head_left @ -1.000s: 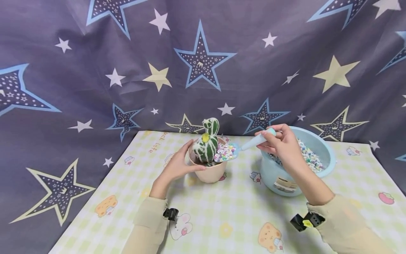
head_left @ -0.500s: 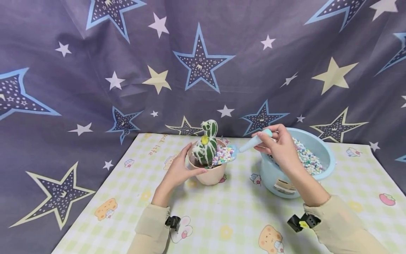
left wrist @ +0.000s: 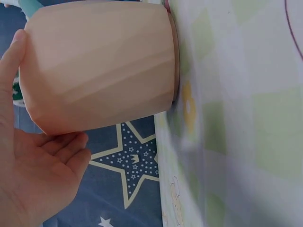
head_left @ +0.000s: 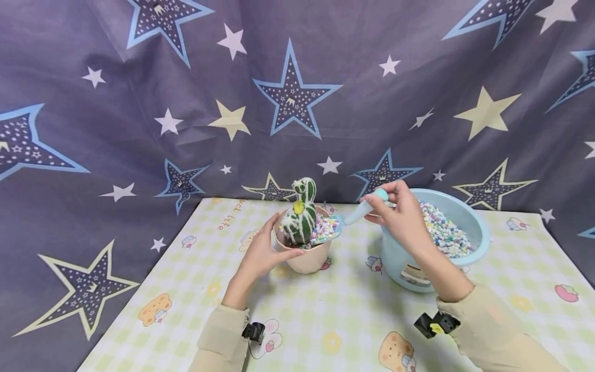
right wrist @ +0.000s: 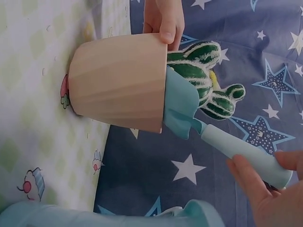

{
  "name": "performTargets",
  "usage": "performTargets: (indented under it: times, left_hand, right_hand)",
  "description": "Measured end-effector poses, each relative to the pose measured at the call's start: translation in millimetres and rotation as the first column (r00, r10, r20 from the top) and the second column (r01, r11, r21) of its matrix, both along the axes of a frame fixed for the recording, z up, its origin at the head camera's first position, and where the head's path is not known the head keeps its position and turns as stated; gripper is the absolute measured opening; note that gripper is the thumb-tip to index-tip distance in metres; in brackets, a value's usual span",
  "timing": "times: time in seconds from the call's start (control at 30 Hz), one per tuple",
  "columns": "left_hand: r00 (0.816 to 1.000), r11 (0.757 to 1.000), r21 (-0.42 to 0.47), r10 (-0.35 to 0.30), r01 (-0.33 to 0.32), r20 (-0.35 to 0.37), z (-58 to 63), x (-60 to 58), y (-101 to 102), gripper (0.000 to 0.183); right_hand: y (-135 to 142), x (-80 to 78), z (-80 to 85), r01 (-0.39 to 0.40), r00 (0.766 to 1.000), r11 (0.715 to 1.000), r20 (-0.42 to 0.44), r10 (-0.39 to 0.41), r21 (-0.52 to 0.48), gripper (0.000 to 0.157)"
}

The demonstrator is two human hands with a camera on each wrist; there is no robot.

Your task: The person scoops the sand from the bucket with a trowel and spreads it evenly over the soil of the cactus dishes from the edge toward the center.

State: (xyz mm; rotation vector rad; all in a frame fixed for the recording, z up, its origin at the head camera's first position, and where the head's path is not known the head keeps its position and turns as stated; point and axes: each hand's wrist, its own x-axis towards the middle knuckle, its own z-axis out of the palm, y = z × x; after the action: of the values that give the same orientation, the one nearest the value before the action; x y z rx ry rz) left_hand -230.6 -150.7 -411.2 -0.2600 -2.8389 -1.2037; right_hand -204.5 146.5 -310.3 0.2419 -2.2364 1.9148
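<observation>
A pale pink flowerpot (head_left: 308,261) stands on the table with a green cactus (head_left: 299,227), which bears white fuzz and a yellow flower. My left hand (head_left: 260,253) grips the pot from its left side; in the left wrist view the thumb lies on the rim and the fingers bend round the far side. Between thumb and fingers my right hand (head_left: 403,214) holds the handle of a light blue trowel (right wrist: 236,146). Its blade, tilted down into the pot's right side, touches or nearly touches the rim. Colourful pebbles (head_left: 324,229) lie on the blade and beside the cactus.
Right of the pot, partly behind my right forearm, stands a light blue bucket (head_left: 481,240) holding many pebbles (head_left: 443,230). A checked cloth (head_left: 297,320) covers the table. Behind it hangs a dark curtain (head_left: 362,31) printed with stars.
My right hand and the trowel have moved slightly left and down, with the blade farther into the pot. Pebbles have slid off the blade beside the cactus. The left hand keeps its grip.
</observation>
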Motion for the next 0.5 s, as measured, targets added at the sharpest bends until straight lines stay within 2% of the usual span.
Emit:
performTargets:
  times: [0.27,0.37,0.5]
  left_hand:
    - [0.999,1.0,-0.005,0.03,-0.03,-0.038,0.0,4.5,9,0.12]
    - [0.999,0.999,-0.004,0.041,-0.041,-0.031,0.5,5.8,10,0.12]
    - [1.0,1.0,0.005,0.026,-0.026,-0.005,2.1,4.1,5,0.119]
  right_hand:
    - [-7,-2.9,5.6,0.044,0.998,0.984,-0.061,-0.034,0.172,0.033]
    - [-10,-4.3,6.7,0.056,0.995,0.967,-0.095,-0.033,0.248,0.033]
    - [-14,-5.9,7.8,0.05,0.992,0.954,-0.124,-0.013,0.294,0.033]
